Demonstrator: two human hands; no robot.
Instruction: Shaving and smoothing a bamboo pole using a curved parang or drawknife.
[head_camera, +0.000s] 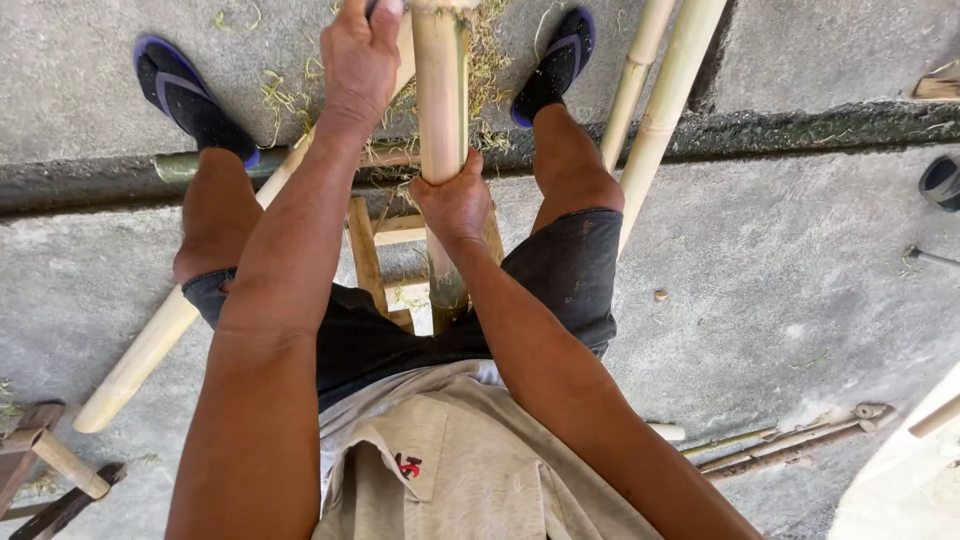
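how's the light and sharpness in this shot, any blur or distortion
Head view: bright, even daylight on the grey concrete floor, no harsh glare; the right hand gripping the pale upright bamboo pole is sharp; the left hand is cut by the top edge; wide-angle lens stretches the forearms at the bottom.

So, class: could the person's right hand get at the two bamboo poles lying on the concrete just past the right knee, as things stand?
Probably yes. The right hand is wrapped around the upright bamboo pole, so it would have to let go first. The two bamboo poles lie close beside the right knee, with nothing lying between.
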